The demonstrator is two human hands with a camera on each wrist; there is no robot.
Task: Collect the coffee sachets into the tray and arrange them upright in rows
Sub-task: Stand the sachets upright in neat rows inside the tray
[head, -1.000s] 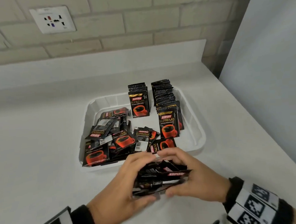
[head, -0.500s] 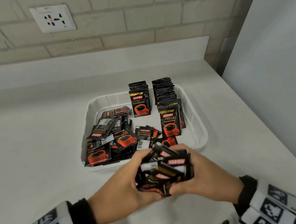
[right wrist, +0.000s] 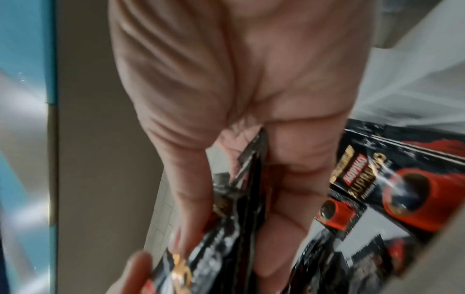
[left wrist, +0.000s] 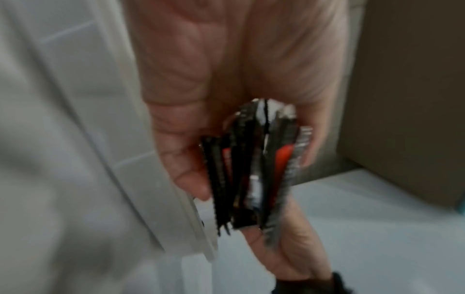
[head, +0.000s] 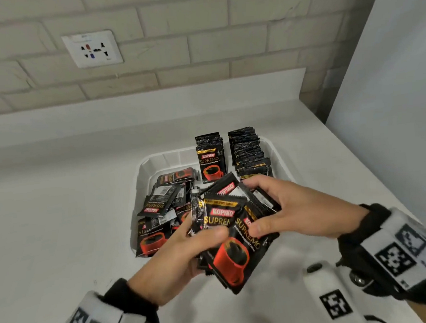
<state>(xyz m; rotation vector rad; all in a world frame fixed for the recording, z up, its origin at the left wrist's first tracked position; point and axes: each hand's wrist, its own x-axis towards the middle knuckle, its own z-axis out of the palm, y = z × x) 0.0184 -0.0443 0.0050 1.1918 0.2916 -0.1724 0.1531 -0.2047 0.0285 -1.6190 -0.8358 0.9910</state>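
Head view: both hands hold one fanned bunch of sachets [head: 232,232] above the near edge of the tray [head: 142,169]. The left hand [head: 173,261] grips the bunch from the left, its thumb pressed across the front sachet; the right hand [head: 297,211] grips from the right, thumb on the front and fingers curled over the top corner. The front sachets face the camera, tilted, printed with a red cup. Behind the grip, loose sachets [head: 159,202] lie jumbled in the tray's left and near part, while two upright rows [head: 249,154] stand at its far right. The tray rests on a white tabletop [head: 60,208] below a brick wall with a wall socket [head: 91,49]. Left wrist view, blurred, shows what the head view hides: the bunch [left wrist: 254,171] seen edge-on, pinched between thumb and fingers of the left hand [left wrist: 226,79]. Right wrist view shows the right hand [right wrist: 226,99] with fingers behind the bunch [right wrist: 241,218] and a sachet face [right wrist: 392,179] beyond.
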